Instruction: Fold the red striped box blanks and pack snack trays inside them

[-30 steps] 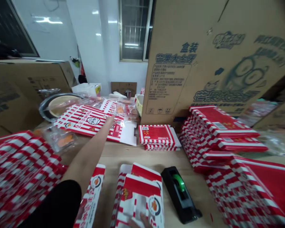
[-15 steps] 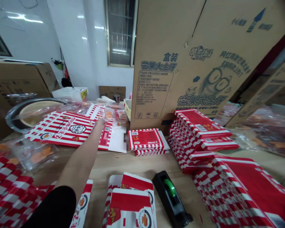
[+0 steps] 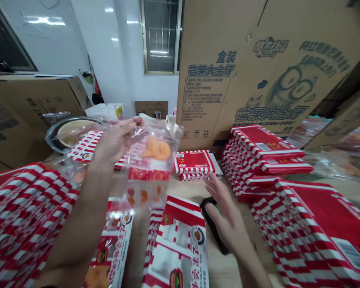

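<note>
My left hand point(image 3: 117, 138) grips the upper edge of a clear plastic bag point(image 3: 156, 150) that hangs above the table. Orange pieces and red-and-white packets show through the film. My right hand point(image 3: 223, 212) hovers over the black tape dispenser point(image 3: 211, 228), partly covering it, with fingers apart and nothing in them. Below the bag, a printed red-and-white carton point(image 3: 180, 244) with windows and a burger picture lies on top of a small pile. A similar carton point(image 3: 112, 244) lies to its left, under my left forearm.
Tall stacks of red-and-white boxes stand at right point(image 3: 312, 224) and left point(image 3: 27, 216). A short box pile point(image 3: 195, 162) sits before a large brown cardboard box point(image 3: 216, 88). Behind my left arm is a metal basin point(image 3: 52, 138).
My left hand has lifted a clear bag from the back of the table and brought it nearer. My right hand has come into view. The camera view has shifted slightly left.
</note>
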The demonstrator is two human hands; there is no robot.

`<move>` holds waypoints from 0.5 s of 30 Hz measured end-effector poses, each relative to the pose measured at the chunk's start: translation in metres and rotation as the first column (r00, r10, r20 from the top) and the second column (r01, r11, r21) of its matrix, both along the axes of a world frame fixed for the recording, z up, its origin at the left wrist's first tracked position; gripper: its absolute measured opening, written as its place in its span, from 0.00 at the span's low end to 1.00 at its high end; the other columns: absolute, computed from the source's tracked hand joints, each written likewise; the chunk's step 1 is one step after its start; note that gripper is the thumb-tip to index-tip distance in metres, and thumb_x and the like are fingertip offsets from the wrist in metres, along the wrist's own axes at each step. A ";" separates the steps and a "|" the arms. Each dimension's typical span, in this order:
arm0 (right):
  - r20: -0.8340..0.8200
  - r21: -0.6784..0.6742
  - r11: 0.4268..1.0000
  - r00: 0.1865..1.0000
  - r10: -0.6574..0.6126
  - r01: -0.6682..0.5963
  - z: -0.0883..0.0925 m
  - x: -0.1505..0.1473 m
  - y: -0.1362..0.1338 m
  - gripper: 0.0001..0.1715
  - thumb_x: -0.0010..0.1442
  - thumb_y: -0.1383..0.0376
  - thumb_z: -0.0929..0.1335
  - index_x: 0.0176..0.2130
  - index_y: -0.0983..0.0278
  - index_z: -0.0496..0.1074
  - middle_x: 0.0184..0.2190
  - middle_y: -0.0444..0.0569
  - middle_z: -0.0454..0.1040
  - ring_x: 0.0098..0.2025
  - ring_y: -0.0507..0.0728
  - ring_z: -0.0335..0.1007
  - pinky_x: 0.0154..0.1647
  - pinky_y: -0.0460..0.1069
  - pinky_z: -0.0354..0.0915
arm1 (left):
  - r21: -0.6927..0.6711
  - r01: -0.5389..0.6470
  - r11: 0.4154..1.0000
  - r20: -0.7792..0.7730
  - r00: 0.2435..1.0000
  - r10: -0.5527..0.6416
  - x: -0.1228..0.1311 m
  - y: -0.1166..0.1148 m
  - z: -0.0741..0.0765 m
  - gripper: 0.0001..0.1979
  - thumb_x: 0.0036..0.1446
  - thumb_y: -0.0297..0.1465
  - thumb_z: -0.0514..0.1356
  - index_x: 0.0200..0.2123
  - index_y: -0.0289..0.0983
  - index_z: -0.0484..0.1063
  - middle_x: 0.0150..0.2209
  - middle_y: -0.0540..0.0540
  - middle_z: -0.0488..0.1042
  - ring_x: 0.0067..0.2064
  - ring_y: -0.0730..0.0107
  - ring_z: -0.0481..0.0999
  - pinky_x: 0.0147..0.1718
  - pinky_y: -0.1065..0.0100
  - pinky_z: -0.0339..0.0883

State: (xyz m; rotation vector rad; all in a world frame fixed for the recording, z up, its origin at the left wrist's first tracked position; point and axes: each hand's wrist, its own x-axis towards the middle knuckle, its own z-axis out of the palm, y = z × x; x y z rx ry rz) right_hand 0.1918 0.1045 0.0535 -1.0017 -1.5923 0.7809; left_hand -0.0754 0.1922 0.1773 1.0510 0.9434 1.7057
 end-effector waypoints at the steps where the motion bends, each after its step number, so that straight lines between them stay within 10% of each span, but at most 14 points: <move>1: -0.067 -0.055 0.992 0.991 0.112 -0.116 0.010 -0.006 0.006 0.35 0.55 0.53 0.66 0.59 0.57 0.55 0.60 0.52 0.59 0.58 0.61 0.59 0.56 0.59 0.58 | -0.034 0.048 0.998 -0.005 0.999 -0.048 0.010 -0.013 0.000 0.08 0.52 0.20 0.55 0.31 0.31 0.74 0.29 0.48 0.74 0.31 0.75 0.74 0.34 0.71 0.72; 6: -0.311 -0.296 0.866 0.898 0.311 -0.403 0.031 -0.028 -0.006 0.20 0.55 0.58 0.67 0.47 0.60 0.68 0.45 0.49 0.75 0.46 0.58 0.72 0.45 0.53 0.68 | -0.018 0.192 0.981 0.012 0.981 -0.192 0.050 -0.052 -0.021 0.10 0.58 0.29 0.53 0.42 0.36 0.71 0.37 0.47 0.75 0.37 0.70 0.76 0.35 0.69 0.72; 11: -0.229 -0.226 0.947 0.957 0.178 -0.230 0.040 -0.004 -0.010 0.22 0.50 0.63 0.71 0.46 0.60 0.70 0.41 0.47 0.77 0.42 0.56 0.73 0.44 0.50 0.68 | -0.051 0.361 0.931 -0.285 0.888 -0.360 0.052 -0.058 -0.029 0.23 0.45 0.31 0.66 0.47 0.38 0.68 0.40 0.46 0.74 0.38 0.65 0.76 0.30 0.71 0.72; 15: -0.452 -0.127 0.974 0.863 -0.225 0.187 0.043 0.027 0.009 0.21 0.56 0.57 0.65 0.49 0.58 0.67 0.39 0.45 0.76 0.40 0.53 0.73 0.46 0.52 0.67 | 0.133 0.102 0.986 -0.153 0.985 -0.082 0.066 -0.054 -0.023 0.09 0.50 0.30 0.62 0.36 0.36 0.70 0.34 0.49 0.74 0.36 0.70 0.76 0.30 0.74 0.70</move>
